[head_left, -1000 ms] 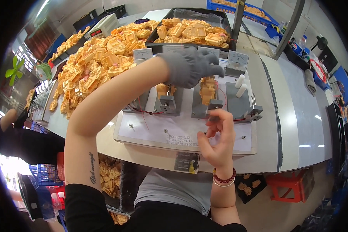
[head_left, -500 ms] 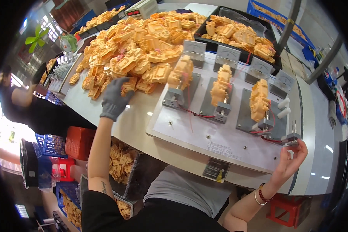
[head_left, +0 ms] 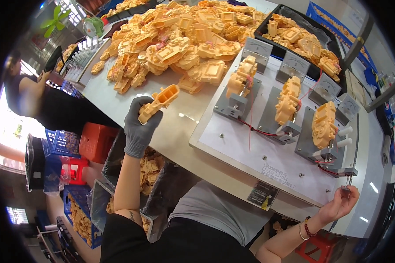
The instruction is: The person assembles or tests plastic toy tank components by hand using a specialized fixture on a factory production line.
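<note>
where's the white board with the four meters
In the head view, the white board lies right of centre on the table, in front of the black tray, with the right hand by its near corner.

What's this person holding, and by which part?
The grey-gloved left hand holds a hollow pale-orange plastic casing by its lower end. The bare right hand is at a small dark block; its grip is unclear.

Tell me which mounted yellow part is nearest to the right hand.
The rightmost yellow part, beside the two white pegs; the other two are mounted farther left.
</note>
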The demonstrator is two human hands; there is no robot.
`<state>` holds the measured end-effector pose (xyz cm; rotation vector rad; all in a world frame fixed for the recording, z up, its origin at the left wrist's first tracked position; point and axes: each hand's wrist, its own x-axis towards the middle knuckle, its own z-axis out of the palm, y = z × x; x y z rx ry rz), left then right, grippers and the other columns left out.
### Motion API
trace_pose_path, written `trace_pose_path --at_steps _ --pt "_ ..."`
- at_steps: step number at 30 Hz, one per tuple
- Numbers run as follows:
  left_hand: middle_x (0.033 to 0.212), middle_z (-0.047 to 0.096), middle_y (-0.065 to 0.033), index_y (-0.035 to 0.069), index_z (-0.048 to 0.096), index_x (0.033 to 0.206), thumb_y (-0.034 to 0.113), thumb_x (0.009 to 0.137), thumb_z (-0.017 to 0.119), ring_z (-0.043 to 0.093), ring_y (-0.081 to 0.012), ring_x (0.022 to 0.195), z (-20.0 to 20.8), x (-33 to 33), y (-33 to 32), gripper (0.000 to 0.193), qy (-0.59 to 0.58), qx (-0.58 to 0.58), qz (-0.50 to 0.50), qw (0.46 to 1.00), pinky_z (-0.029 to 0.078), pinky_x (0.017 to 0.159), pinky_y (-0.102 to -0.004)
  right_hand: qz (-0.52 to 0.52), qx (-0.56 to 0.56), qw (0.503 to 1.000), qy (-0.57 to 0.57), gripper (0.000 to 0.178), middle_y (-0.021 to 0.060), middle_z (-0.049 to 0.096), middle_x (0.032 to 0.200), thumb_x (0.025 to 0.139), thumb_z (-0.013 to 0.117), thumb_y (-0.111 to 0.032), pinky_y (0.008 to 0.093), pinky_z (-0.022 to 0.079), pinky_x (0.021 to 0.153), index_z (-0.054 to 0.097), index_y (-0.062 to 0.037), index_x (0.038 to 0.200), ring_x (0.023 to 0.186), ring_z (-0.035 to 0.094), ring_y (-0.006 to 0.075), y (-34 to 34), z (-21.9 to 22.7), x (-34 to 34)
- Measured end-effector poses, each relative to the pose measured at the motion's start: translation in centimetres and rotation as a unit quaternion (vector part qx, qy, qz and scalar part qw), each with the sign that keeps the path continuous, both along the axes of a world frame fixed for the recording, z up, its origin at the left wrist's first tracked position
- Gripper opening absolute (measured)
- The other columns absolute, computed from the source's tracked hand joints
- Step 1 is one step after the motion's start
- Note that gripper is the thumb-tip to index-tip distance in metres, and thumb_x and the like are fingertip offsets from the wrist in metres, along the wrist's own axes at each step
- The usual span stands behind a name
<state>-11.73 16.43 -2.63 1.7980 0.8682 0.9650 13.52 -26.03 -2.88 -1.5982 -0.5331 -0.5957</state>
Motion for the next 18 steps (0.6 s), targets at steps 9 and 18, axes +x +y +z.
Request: trace_pose_path --at_steps 9,18 --pt "0.102 0.06 -0.0063 0.004 0.055 0.103 -0.004 0.068 0.072 0.059 -0.0134 0.093 3.8 1.5 -4.2 0.039 -0.037 0.134 -0.06 0.988 0.047 0.084 -0.0274 0.027 0.011 1.0 0.012 0.027 0.0047 0.045 0.097 0.074 0.053 0.002 0.0229 0.037 0.071 0.051 -0.0021 0.101 0.082 0.044 0.0122 -0.8 0.3 0.2" --pt "0.12 0.055 -0.0164 0.004 0.059 0.105 -0.001 0.06 0.081 0.055 -0.0263 0.112 14.4 11.1 -9.0 0.05 -0.127 0.499 -0.234 0.825 0.041 0.1 -0.0386 0.1 0.01 0.994 0.052 0.038 0.0034 0.044 0.094 0.069 0.062 0.003 0.0202 0.035 0.062 0.047 -0.0043 0.104 0.074 0.04 0.0082 2.1 1.1 -0.5"
